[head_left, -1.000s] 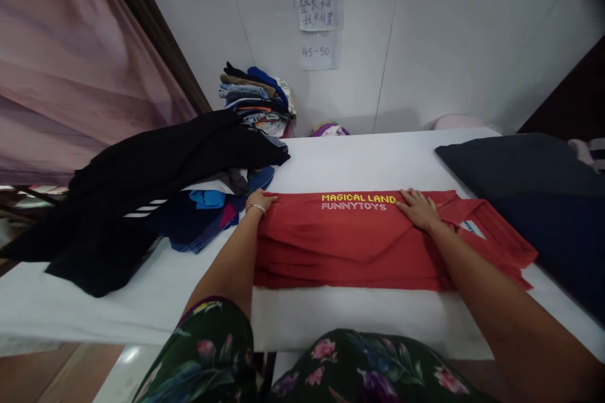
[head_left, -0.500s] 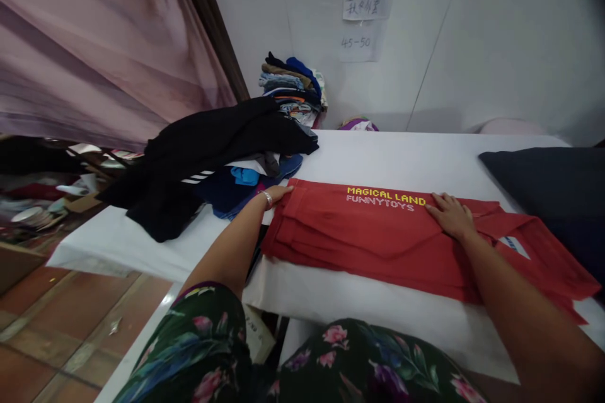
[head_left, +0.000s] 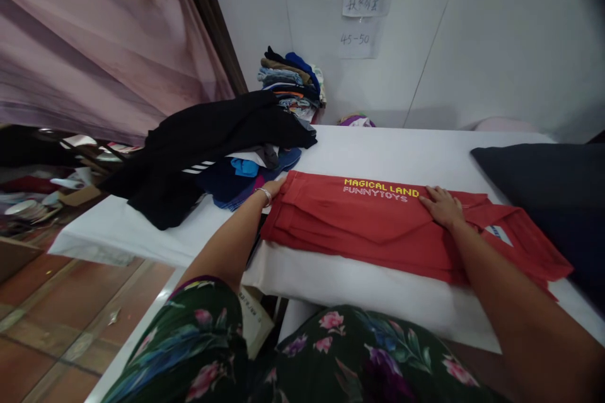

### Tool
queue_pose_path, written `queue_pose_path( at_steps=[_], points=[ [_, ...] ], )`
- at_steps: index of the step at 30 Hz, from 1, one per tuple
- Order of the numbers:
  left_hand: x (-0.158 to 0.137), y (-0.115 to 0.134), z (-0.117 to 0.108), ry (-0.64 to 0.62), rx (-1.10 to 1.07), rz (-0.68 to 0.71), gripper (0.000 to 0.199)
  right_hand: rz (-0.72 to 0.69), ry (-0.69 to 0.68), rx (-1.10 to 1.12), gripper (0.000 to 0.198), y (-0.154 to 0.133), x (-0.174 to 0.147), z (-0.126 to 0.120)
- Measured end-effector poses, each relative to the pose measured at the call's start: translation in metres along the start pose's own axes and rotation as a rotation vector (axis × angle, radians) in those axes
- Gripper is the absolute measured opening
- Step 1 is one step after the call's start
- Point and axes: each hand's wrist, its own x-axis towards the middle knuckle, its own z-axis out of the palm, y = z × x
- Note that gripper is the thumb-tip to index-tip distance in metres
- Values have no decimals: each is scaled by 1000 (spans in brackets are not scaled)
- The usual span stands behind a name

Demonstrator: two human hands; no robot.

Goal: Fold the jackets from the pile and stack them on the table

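Note:
A red shirt (head_left: 331,217), folded lengthwise into a long strip, lies across the white table in front of me. Yellow "MAGICAL LAND" and outlined "FUNNYTOYS" lettering runs along its far edge. At the shirt's left end, my left hand (head_left: 273,187), with a bracelet on the wrist, grips the far corner; its fingertips are partly hidden by the cloth. My right hand (head_left: 443,206) rests palm down on the shirt just right of the lettering, fingers spread. Beyond that hand are the collar and a white label (head_left: 498,235).
Black clothing (head_left: 212,129) is heaped over other garments at the left of the table (head_left: 378,151). Behind it rises a stack of folded clothes (head_left: 290,79). Dark cloth (head_left: 548,189) lies at the right. A pink curtain (head_left: 104,31) hangs at the left.
Both hands keep their places on the red shirt. The shirt's right end has shifted slightly left and up in view, partly as the whole view shifts a little.

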Motion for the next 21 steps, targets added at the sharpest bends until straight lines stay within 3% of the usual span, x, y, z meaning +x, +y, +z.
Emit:
queue_pose_path(
  at_steps=[3, 5, 10, 12, 17, 21],
  points=[
    [-20, -8, -2, -66, -71, -21, 58, 20, 23, 55, 61, -10, -6, -6],
    [-30, -13, 1, -48, -80, -8, 53, -39, 48, 99, 62, -28, -19, -10],
    [-42, -16, 14, 58, -54, 40, 49, -556, 21, 187, 55, -86, -76, -10],
    [-43, -15, 16, 63, -54, 42, 49, -679, 8, 151, 54, -99, -94, -5],
    [-54, -19, 3, 37, -121, -23, 58, -674, 47, 112, 53, -97, -104, 2],
    [-80, -31, -10, -83, -157, -41, 76, -666, 54, 132, 52, -95, -103, 2]
  ],
)
